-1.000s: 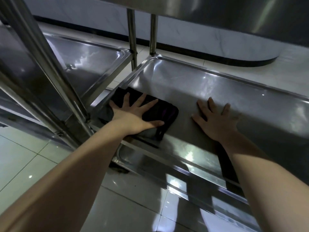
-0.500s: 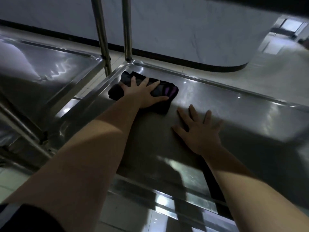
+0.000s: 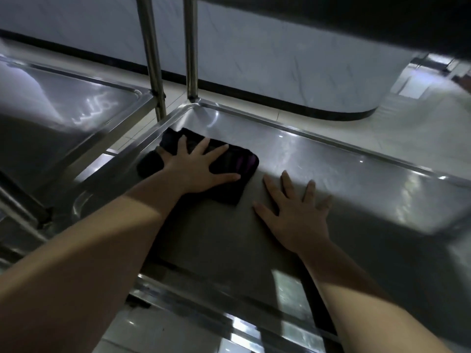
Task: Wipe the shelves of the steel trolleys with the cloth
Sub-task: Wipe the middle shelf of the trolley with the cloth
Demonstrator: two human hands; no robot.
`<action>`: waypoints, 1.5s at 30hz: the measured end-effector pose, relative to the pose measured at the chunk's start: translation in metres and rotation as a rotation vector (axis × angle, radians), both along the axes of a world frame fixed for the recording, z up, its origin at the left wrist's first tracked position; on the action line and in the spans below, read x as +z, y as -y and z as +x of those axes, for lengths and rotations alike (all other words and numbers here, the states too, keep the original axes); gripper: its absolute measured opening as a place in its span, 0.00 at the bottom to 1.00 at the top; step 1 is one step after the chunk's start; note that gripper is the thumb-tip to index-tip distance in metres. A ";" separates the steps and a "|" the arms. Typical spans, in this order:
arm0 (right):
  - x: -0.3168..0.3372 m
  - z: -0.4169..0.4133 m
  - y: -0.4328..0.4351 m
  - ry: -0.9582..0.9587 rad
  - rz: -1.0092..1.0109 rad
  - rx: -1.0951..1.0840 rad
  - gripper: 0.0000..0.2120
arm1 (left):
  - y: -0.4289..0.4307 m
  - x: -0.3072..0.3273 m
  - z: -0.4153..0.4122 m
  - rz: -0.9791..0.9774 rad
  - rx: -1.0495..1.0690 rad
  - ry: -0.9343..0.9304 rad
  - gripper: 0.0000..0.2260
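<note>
- We are pressing our left hand flat on the dark cloth. The fingers are spread wide and straight, not curled round it, and the palm is pinning the fabric down.
- The cloth is lying bunched on the steel shelf of the right-hand trolley, toward its far left corner, just beside the left rim and near the upright post.
- We are resting our right hand on bare steel just to the right of the cloth, fingers splayed and holding nothing; it appears to be bracing us.
- We are judging this as mid-wipe on this shelf. The cloth is covering only the left end, and the long stretch running right is looking untouched by it. The sheen alone is not telling us what is already clean.
- In our view, the right end and the near edge of this shelf are waiting for the cloth.
- The neighbouring trolley's shelf, on the left, is showing pale smears on its surface. We cannot tell whether they are wipe marks or dirt.
- An upper shelf is hanging overhead along the top edge with its top face hidden, so we are counting its state as unknown.
</note>
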State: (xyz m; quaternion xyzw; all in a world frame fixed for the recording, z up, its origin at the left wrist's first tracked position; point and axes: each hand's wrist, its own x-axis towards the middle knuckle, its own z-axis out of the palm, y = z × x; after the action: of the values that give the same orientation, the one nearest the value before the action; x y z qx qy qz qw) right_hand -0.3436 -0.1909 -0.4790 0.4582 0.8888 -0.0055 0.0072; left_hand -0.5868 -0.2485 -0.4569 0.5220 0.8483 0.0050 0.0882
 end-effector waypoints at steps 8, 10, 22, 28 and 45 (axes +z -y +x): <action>-0.003 -0.002 -0.003 -0.015 0.001 -0.004 0.39 | -0.091 0.015 -0.010 0.016 -0.046 0.031 0.48; -0.001 -0.002 -0.005 -0.005 -0.006 -0.012 0.39 | -0.091 0.016 -0.007 0.002 -0.062 0.024 0.50; 0.004 0.002 0.001 0.007 -0.039 -0.001 0.38 | 0.062 -0.017 -0.006 0.011 -0.143 0.011 0.38; 0.004 0.002 0.002 0.042 -0.034 -0.005 0.38 | -0.025 -0.001 -0.015 0.036 -0.038 -0.008 0.45; 0.002 0.001 -0.004 0.031 -0.013 -0.011 0.39 | -0.036 0.007 -0.012 -0.023 -0.095 0.013 0.44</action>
State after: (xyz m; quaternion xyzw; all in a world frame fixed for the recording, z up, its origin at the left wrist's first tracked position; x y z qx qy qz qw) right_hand -0.3428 -0.1870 -0.4773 0.4632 0.8859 -0.0041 0.0240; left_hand -0.5989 -0.2129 -0.4501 0.5607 0.8220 -0.0057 0.0998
